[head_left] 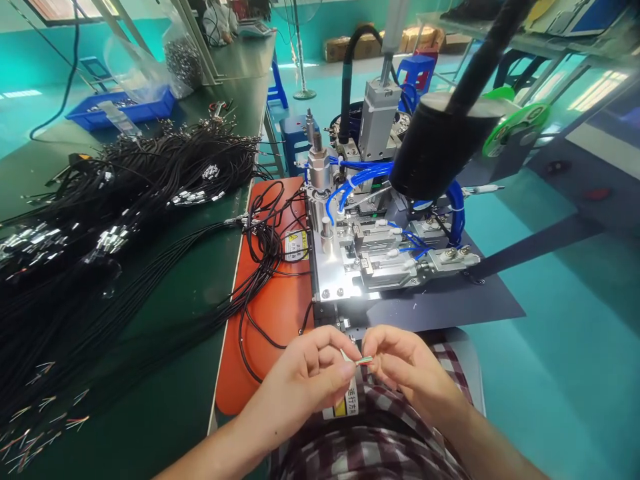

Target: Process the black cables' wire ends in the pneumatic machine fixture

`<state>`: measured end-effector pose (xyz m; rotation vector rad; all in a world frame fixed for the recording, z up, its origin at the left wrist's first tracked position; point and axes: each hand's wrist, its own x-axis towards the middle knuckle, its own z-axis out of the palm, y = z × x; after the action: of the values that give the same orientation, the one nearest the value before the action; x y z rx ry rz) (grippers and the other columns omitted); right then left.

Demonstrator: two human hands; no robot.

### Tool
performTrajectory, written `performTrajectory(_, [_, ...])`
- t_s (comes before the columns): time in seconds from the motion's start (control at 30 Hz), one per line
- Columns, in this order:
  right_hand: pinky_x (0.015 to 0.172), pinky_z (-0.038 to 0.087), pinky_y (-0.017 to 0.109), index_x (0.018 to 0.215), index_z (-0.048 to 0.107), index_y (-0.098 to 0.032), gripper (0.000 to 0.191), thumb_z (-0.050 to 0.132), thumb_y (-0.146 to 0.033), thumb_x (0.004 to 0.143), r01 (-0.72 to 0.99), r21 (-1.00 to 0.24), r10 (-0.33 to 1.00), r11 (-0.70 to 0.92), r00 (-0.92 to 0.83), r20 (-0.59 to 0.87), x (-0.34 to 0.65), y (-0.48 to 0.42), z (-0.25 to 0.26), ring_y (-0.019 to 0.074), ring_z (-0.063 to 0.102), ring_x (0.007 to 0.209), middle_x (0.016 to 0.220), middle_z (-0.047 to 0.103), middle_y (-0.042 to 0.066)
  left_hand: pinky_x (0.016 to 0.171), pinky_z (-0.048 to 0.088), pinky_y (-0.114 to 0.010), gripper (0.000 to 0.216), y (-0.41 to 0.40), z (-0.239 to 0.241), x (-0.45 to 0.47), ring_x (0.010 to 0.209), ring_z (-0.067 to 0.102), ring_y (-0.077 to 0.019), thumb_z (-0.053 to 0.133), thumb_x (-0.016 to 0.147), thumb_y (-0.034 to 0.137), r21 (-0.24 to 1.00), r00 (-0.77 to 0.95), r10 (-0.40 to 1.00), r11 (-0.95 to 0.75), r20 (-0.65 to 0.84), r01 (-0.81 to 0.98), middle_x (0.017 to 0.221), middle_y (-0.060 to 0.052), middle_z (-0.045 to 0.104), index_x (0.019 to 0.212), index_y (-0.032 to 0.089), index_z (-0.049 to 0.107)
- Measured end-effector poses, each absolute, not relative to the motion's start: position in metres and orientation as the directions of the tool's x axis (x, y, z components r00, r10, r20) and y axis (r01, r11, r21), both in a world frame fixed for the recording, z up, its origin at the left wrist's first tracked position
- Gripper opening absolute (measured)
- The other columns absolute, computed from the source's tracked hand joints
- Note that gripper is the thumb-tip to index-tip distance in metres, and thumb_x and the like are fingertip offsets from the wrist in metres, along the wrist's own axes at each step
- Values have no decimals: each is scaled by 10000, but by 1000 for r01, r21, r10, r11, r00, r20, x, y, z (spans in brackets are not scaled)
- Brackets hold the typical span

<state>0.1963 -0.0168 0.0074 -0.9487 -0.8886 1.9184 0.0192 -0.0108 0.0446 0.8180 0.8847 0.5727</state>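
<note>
My left hand (305, 377) and my right hand (405, 367) meet just in front of the metal machine (360, 253), low in the view. Both pinch the thin coloured wire ends (364, 361) of a black cable (250, 333) that loops back over the orange mat (270, 300). The fingers of each hand are curled tight around the wires. The wire tips sit between my two thumbs, close to the machine's front edge.
A big heap of black cables (115, 213) covers the green bench (165, 400) on the left. A blue tray (125, 110) and a plastic bag of metal parts (183, 60) stand at the back. Blue air hoses (360, 177) and a black cylinder (440, 150) rise over the machine.
</note>
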Motion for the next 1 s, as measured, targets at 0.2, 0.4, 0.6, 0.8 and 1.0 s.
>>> performTrajectory(0.2, [458,229,211,742,621,-180,204,710,-361,773,-374,-817,862,-438,-431,-265,190,-20,-1,74,315,490,597,442,-53,406,174,-166,222,-11,44,16,422,315,-34,654,811,340,800,551,710,588,-439,-121,511,83,448,864,165,530])
performTrajectory(0.4, [621,368,260,749,652,-176,178,648,-336,827,-136,-963,852,-232,-507,-133,201,-6,9,132,473,665,758,541,0,368,170,-159,213,-9,43,12,352,271,-19,650,800,345,761,601,586,647,-543,57,463,66,510,815,155,554])
performTrajectory(0.6, [745,425,306,794,694,-194,153,582,-255,879,94,-996,649,8,-758,-66,214,18,29,175,544,787,803,594,27,314,174,-156,155,-11,34,12,296,311,-27,636,777,290,741,619,506,644,-600,191,502,22,618,789,158,557])
performTrajectory(0.8, [732,430,310,802,657,-192,127,586,-271,871,86,-996,659,-26,-748,-82,214,18,23,178,535,774,825,581,33,318,157,-162,221,-10,35,12,297,292,-25,688,744,340,722,617,526,685,-586,102,452,32,584,764,147,581])
performTrajectory(1.0, [557,367,253,707,547,-192,239,580,-381,851,-5,-983,938,-186,-299,-176,190,-11,20,135,442,632,723,476,-5,376,156,-159,239,-9,35,13,377,278,-24,695,774,355,767,468,717,630,-516,-119,456,60,500,821,137,611])
